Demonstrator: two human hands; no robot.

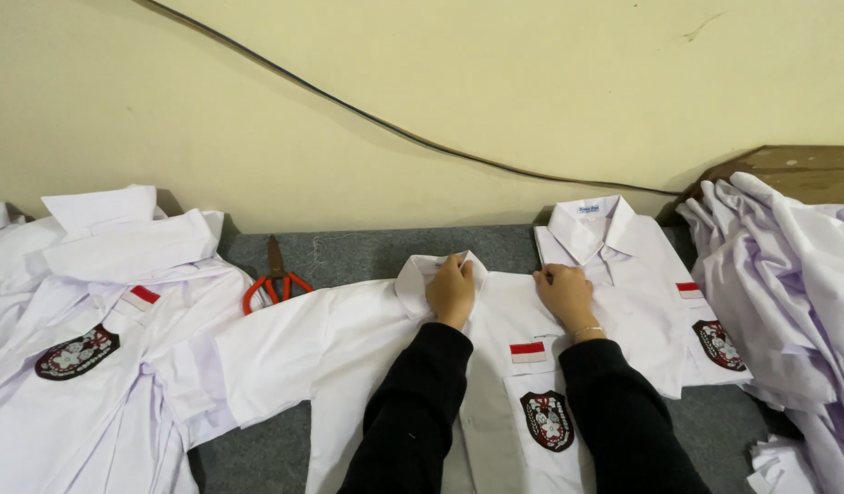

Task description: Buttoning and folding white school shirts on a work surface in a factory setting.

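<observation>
A white shirt (349, 348) with a red-and-white patch and a dark crest on its pocket lies spread face up on the grey table (349, 252). My left hand (451, 290) presses on its collar, fingers pinching the collar edge. My right hand (564, 295) rests flat on the shirt's shoulder just right of the collar, holding nothing. Both arms wear black sleeves.
A folded white shirt (623, 265) lies right behind my right hand. Orange-handled scissors (274, 279) sit at the back left of the spread shirt. A pile of white shirts (92, 320) fills the left; a crumpled heap of shirts (788, 293) fills the right. A black cable (349, 105) runs along the wall.
</observation>
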